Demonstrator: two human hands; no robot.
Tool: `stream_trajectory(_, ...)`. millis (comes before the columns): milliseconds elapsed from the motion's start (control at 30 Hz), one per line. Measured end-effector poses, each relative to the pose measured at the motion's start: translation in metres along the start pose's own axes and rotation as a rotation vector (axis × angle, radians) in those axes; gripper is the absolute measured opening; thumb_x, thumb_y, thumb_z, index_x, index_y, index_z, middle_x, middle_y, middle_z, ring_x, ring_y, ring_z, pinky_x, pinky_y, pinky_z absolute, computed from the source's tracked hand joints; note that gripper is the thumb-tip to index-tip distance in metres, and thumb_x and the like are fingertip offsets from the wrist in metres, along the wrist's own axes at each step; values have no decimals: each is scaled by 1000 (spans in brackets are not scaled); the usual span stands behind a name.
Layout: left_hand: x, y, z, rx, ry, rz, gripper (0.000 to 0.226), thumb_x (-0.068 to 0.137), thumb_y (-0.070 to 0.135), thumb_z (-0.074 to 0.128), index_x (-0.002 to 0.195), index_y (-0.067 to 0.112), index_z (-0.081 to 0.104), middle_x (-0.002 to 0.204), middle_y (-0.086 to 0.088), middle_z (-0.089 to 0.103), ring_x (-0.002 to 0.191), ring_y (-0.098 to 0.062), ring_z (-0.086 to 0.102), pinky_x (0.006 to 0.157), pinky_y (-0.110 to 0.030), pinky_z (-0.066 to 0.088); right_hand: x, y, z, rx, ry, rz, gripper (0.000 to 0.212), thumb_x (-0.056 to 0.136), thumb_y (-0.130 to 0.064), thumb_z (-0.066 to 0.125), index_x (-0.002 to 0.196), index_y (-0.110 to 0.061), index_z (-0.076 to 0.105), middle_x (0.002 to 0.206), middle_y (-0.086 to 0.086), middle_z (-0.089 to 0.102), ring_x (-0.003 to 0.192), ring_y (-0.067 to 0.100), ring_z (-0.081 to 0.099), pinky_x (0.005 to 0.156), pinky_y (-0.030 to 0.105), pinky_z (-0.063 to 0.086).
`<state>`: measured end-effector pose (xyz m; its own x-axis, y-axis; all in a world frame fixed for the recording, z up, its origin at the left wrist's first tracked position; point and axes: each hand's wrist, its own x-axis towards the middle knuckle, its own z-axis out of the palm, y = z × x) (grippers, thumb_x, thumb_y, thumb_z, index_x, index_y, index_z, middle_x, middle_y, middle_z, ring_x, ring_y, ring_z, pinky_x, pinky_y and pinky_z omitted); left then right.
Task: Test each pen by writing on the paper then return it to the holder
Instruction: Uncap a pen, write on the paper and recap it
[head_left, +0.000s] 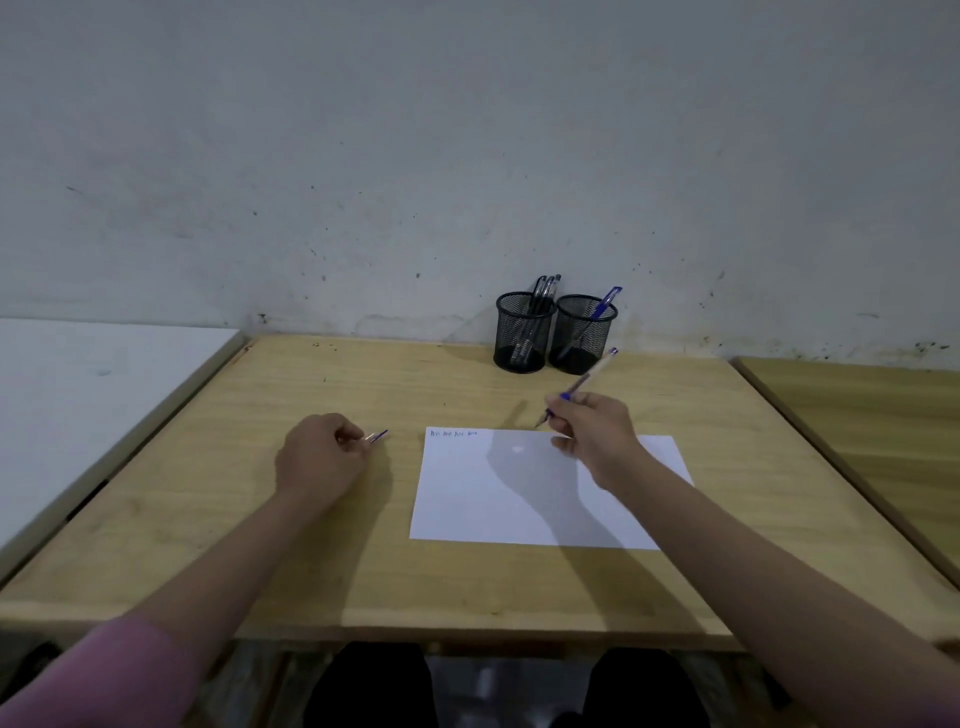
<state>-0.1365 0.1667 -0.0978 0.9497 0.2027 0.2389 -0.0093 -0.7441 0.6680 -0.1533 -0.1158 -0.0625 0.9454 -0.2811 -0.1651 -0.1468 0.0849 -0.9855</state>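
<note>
Pen (582, 387) sits pinched in the right hand (592, 434), fingers curled round its lower barrel, tip pointing down at the far edge of the paper (519, 499), blue end slanting up toward the holders. The left hand (319, 457) rests on the table (208, 493) left of the sheet, fingers curled, pinching a cap (376, 436) that juts out to the right. A short line of blue writing (453, 433) runs along the paper's top left corner. At the table's far edge, against the wall, stand two black mesh holders side by side: the left holder (524, 332) keeps several dark pens, the right holder (584, 332) one blue pen
</note>
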Motion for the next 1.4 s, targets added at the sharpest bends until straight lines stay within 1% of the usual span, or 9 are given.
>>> stream_trajectory(167, 3, 1, 7, 88, 39, 11, 14, 77, 24, 63, 90, 20, 67, 101, -6, 64, 96, -29, 58, 81, -39, 49, 0, 2, 20, -117, 15, -159, 19, 82, -19, 72, 77, -11, 55, 72, 8, 60, 62, 14, 58, 59, 28, 51)
stream_trajectory(300, -2, 9, 12, 74, 64, 7, 30, 77, 24, 62, 107, 17, 59, 110, -9, 58, 103, -31, 53, 84, -43, 45, 8, 7, 31, -189, 52, -261, 23, 79, -25, 74, 75, -14, 55, 76, 14, 58, 68, 23, 55, 71, 44, 54)
stream_trajectory(367, -8, 15, 16, 35, 84, 106, 33, 77, 26, 61, 108, 17, 59, 111, -7, 57, 104, -29, 52, 85, -41, 43, 12, 10, 36, -188, 58, -284, 23, 78, -25, 75, 74, -15, 55, 75, 14, 57, 69, 25, 55, 75, 48, 54)
stream_trajectory(500, -21, 30, 23, -19, -115, 437, 49, 73, 47, 45, 110, 17, 58, 110, 0, 58, 101, -17, 51, 83, -31, 42, 20, 17, 42, -160, 48, -279, 21, 80, -22, 73, 74, -16, 54, 74, 11, 57, 70, 24, 57, 77, 44, 56)
stream_trajectory(633, -25, 32, 37, 64, -287, 566, 64, 75, 53, 38, 123, 14, 53, 126, -1, 57, 115, -19, 51, 95, -26, 35, 25, 27, 39, -187, 62, -270, 21, 81, -23, 73, 74, -17, 54, 75, 13, 59, 70, 22, 58, 73, 40, 54)
stream_trajectory(767, -23, 29, 43, 84, -321, 563, 67, 75, 53, 37, 125, 11, 53, 128, -1, 55, 115, -19, 50, 96, -25, 34, 28, 30, 43, -267, 77, -324, 23, 80, -19, 72, 70, -20, 51, 72, 10, 62, 69, 23, 60, 67, 35, 50)
stream_trajectory(867, -23, 29, 43, 80, -321, 564, 63, 75, 51, 40, 122, 12, 55, 126, 1, 54, 113, -16, 51, 94, -24, 36, 31, 29, 49, -235, 74, -358, 29, 76, -3, 65, 62, -19, 46, 60, 6, 54, 66, 35, 64, 62, 38, 51)
stream_trajectory(1033, -24, 31, 43, 57, -316, 543, 59, 74, 48, 42, 118, 12, 58, 123, 1, 56, 111, -17, 52, 93, -25, 37, 32, 30, 56, -139, 6, -293, 29, 79, 0, 67, 63, -9, 45, 55, 13, 54, 45, 13, 63, 43, 27, 52)
stream_trajectory(1400, -26, 34, 44, 86, -259, 487, 68, 68, 53, 40, 118, 11, 56, 130, -1, 53, 118, -20, 49, 96, -31, 39, 34, 35, 58, -139, -26, -334, 28, 77, 5, 63, 63, -6, 42, 50, 15, 52, 42, 22, 57, 42, 29, 46)
